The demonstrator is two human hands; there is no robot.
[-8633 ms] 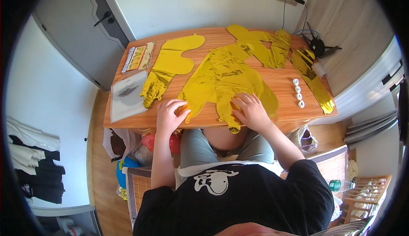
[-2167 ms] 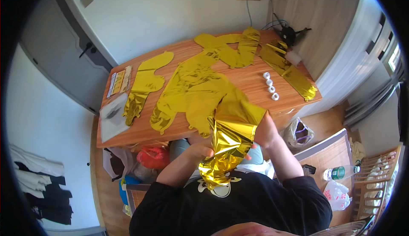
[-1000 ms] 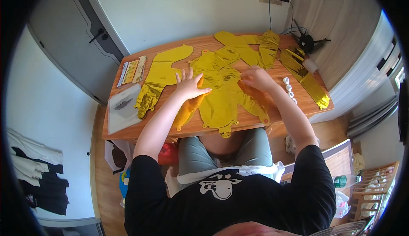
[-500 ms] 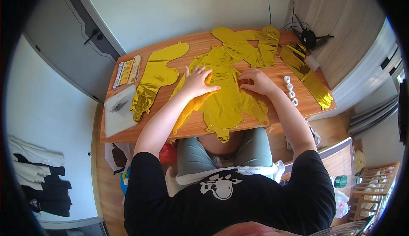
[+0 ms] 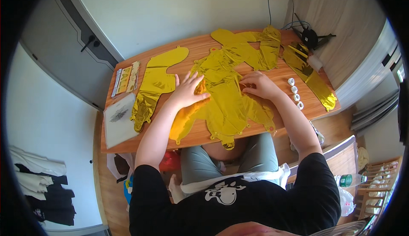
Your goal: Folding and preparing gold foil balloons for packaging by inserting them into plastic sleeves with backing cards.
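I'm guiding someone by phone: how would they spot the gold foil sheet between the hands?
On the brown wooden table, find the near edge's middle. The broad, creased gold foil sheet lies there between the left hand and right hand, its rounded end poking past the edge, unlike the gold foil piece at left.

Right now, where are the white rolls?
In the head view, the white rolls are in a row at the right of the table, between the right hand and the gold foil strip.
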